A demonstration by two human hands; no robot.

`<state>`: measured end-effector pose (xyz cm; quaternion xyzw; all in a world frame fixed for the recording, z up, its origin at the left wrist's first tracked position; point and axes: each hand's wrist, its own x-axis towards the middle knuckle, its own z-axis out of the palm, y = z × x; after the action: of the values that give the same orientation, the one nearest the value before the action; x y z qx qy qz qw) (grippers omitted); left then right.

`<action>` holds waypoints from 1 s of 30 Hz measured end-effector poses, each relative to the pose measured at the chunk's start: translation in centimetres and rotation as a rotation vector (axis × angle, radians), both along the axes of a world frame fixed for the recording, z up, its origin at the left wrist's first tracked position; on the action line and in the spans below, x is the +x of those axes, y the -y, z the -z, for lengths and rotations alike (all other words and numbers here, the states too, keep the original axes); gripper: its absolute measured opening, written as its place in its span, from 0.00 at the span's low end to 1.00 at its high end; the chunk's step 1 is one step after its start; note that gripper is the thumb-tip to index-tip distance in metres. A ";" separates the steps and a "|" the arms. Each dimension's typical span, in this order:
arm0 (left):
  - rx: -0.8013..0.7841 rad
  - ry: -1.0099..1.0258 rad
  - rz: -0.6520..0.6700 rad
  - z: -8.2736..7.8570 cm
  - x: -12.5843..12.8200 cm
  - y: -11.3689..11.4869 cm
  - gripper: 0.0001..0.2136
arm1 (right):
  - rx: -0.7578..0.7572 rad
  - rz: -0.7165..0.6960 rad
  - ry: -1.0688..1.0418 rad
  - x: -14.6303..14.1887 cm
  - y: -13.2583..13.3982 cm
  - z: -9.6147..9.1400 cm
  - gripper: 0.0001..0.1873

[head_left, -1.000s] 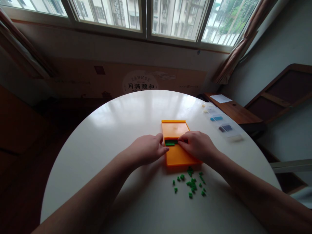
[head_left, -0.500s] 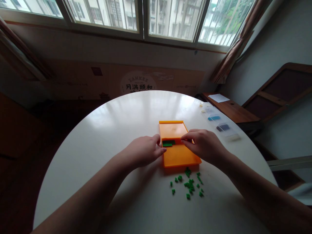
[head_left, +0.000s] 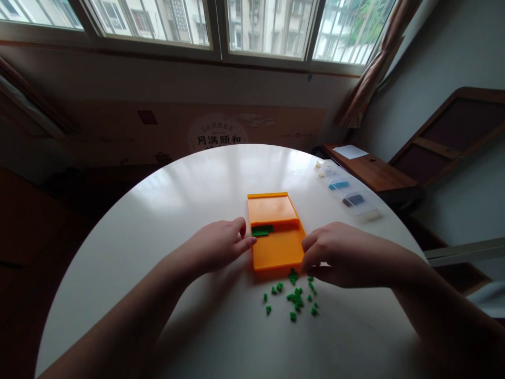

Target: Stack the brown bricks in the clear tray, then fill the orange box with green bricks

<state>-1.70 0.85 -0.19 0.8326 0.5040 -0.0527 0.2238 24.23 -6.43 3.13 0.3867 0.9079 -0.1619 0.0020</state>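
A two-level orange plastic tray (head_left: 278, 252) lies on the white table. Along the step between its levels, at the left end, sit small green bricks (head_left: 261, 230) joined in a strip. My left hand (head_left: 216, 245) is at the tray's left edge, its thumb tip over the rim near the strip, thumb and forefinger apart. By the lower right corner of the tray hovers my right hand (head_left: 331, 255), fingers pointing down and slightly spread, with nothing visible in them. Several loose green bricks (head_left: 295, 300) are scattered in front of the tray, close to that hand.
Clear plastic bags (head_left: 355, 202) with blue, dark and pale pieces lie along the table's right edge. Beyond it stands a brown wooden desk (head_left: 379, 171) with a white paper (head_left: 350, 151). The round white table (head_left: 165, 200) curves away toward the window wall.
My right hand has moved from the tray's step down to its lower right corner, near the loose bricks. My left hand stays at the left rim. The view has shifted slightly.
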 end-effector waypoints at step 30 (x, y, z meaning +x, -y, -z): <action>-0.005 -0.034 0.057 -0.1 0.1 -0.1 0.25 | -0.052 0.076 0.039 1.2 0.7 -0.3 0.14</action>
<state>-1.57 0.92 -0.06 0.8450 0.4837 -0.0742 0.2156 25.43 -7.09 3.48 0.4237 0.8879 -0.1777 0.0237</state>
